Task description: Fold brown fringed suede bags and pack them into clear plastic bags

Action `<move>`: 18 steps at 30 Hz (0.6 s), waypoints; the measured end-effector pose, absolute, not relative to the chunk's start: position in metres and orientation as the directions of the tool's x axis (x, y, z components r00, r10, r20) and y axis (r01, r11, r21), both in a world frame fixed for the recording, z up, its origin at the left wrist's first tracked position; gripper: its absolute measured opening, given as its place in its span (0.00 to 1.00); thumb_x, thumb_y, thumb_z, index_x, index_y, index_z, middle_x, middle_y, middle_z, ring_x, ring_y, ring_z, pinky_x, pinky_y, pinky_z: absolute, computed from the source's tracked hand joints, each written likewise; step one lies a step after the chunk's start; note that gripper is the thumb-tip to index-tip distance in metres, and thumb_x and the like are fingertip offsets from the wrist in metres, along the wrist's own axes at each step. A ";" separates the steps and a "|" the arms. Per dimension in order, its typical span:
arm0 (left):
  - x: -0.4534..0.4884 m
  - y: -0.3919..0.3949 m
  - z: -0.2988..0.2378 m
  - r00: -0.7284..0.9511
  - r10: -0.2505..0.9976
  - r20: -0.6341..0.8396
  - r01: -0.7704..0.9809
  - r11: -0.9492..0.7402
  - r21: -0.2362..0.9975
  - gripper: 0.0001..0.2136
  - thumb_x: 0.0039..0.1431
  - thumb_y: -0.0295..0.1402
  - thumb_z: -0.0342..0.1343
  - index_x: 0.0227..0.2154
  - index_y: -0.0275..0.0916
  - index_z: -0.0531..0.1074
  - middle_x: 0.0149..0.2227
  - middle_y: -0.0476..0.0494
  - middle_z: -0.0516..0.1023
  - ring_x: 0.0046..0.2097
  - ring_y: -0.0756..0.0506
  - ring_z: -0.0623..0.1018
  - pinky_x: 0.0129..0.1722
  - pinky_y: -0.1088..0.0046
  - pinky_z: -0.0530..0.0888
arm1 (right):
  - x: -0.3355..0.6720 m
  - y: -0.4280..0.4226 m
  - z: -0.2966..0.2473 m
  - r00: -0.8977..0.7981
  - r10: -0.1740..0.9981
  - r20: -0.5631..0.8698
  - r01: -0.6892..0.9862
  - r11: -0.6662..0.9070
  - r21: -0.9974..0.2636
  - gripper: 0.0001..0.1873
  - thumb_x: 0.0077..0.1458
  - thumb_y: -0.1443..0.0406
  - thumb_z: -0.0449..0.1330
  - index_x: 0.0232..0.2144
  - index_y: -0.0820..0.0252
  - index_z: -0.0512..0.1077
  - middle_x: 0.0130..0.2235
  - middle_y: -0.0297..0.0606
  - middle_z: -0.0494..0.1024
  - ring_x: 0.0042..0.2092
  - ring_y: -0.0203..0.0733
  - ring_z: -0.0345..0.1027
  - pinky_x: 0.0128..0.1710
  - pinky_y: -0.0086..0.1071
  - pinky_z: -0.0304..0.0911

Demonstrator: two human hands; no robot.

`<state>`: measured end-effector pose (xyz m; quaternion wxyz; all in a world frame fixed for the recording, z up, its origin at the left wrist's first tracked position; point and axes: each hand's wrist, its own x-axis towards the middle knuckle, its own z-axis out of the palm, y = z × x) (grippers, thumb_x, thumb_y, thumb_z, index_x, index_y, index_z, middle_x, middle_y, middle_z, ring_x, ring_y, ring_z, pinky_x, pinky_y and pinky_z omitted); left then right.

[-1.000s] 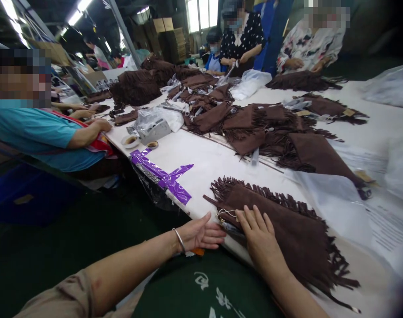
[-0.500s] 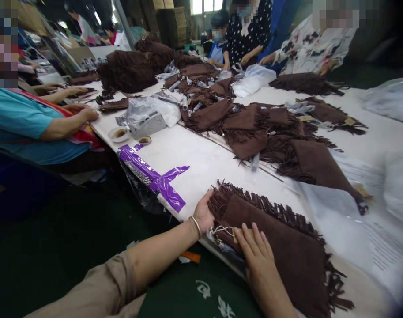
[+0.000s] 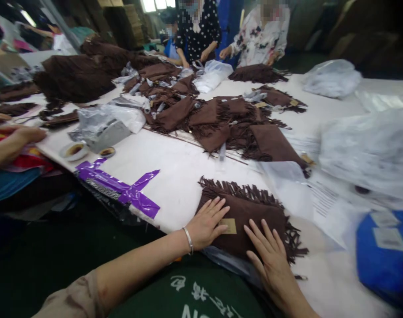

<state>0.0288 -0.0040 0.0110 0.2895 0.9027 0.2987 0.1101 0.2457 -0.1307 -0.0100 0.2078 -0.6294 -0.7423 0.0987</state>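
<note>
A brown fringed bag [image 3: 236,201] lies flat at the near edge of the white table. My left hand [image 3: 204,225] rests on its left side with fingers spread, partly over a tan paper tag [image 3: 230,226]. On the bag's right part, my right hand [image 3: 269,247] lies flat, fingers apart. Fringe runs along the bag's far and right edges. Clear plastic [image 3: 231,260] hangs out below its near edge, partly hidden by my arms.
Several similar brown bags [image 3: 208,119] are heaped across the table [image 3: 175,168]. Purple tape [image 3: 135,196] covers the table's edge at left. Plastic bags [image 3: 363,150] and a blue package [image 3: 380,251] lie at right. Co-workers stand at the far side and at left.
My left hand has moved from the bag's left fringed end onto its top. The tag now lies flat near my left fingers. The view has swung right, bringing the blue package into sight.
</note>
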 end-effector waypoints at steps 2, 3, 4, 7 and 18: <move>0.038 -0.007 0.016 0.856 0.515 0.042 0.396 -0.705 0.588 0.26 0.64 0.40 0.45 0.62 0.40 0.49 0.66 0.40 0.46 0.67 0.42 0.43 0.64 0.55 0.43 | 0.252 -0.161 -0.007 0.111 0.985 0.135 0.753 0.006 -0.658 0.23 0.61 0.59 0.46 0.58 0.50 0.59 0.60 0.36 0.61 0.62 0.49 0.50 0.60 0.51 0.47; 0.044 -0.008 0.018 0.891 0.452 0.048 0.339 -0.731 0.592 0.27 0.63 0.40 0.46 0.62 0.40 0.50 0.65 0.39 0.47 0.66 0.41 0.44 0.64 0.55 0.43 | 0.251 -0.177 -0.007 0.238 0.970 0.056 0.617 -0.106 -0.780 0.22 0.61 0.57 0.45 0.56 0.51 0.63 0.57 0.39 0.65 0.58 0.49 0.58 0.57 0.48 0.53; 0.051 -0.010 0.020 0.923 0.381 0.051 0.277 -0.752 0.598 0.27 0.62 0.40 0.49 0.62 0.40 0.51 0.65 0.39 0.48 0.66 0.40 0.45 0.64 0.55 0.44 | 0.249 -0.192 -0.008 0.344 0.937 -0.062 0.438 -0.219 -0.872 0.22 0.61 0.55 0.45 0.53 0.53 0.66 0.52 0.41 0.71 0.51 0.48 0.65 0.51 0.44 0.60; 0.073 -0.016 0.021 0.977 0.207 0.041 0.141 -0.783 0.606 0.31 0.56 0.37 0.55 0.61 0.38 0.52 0.65 0.37 0.50 0.66 0.38 0.46 0.64 0.54 0.44 | 0.237 -0.223 -0.013 0.419 0.773 -0.477 -0.162 -0.453 -0.877 0.27 0.56 0.47 0.50 0.48 0.58 0.71 0.41 0.46 0.77 0.34 0.45 0.71 0.33 0.38 0.67; 0.109 -0.039 0.004 0.981 0.145 0.131 0.017 -0.731 0.682 0.19 0.62 0.26 0.41 0.55 0.32 0.63 0.58 0.31 0.63 0.62 0.38 0.59 0.63 0.52 0.52 | 0.240 -0.210 -0.013 0.160 0.810 -0.564 -0.869 -0.156 -0.470 0.18 0.55 0.56 0.56 0.44 0.59 0.71 0.51 0.45 0.73 0.54 0.48 0.64 0.59 0.49 0.52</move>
